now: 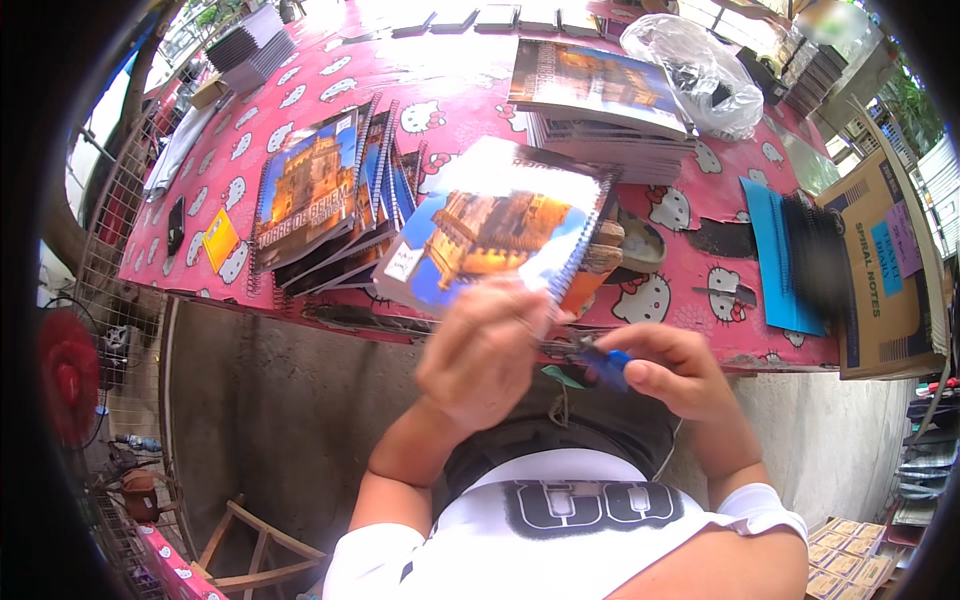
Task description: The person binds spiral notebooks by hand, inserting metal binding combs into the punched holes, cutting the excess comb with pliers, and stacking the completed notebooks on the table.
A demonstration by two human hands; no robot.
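A spiral notebook with a castle-like building on its cover is tilted at the table's near edge, its coil along the right side. My left hand is closed on its lower corner by the coil's end; the fingertips are blurred. My right hand grips a small blue-handled tool, seemingly pliers, with its metal tip pointing toward the coil's lower end. Just left lies a fanned pile of similar spiral notebooks. Behind on the right rises a stack of more notebooks.
The table has a pink patterned cover, torn in places. To the right are a blue sheet, blurred black coils and a cardboard box. A clear plastic bag sits behind. At left lie a yellow card and a phone-like black object.
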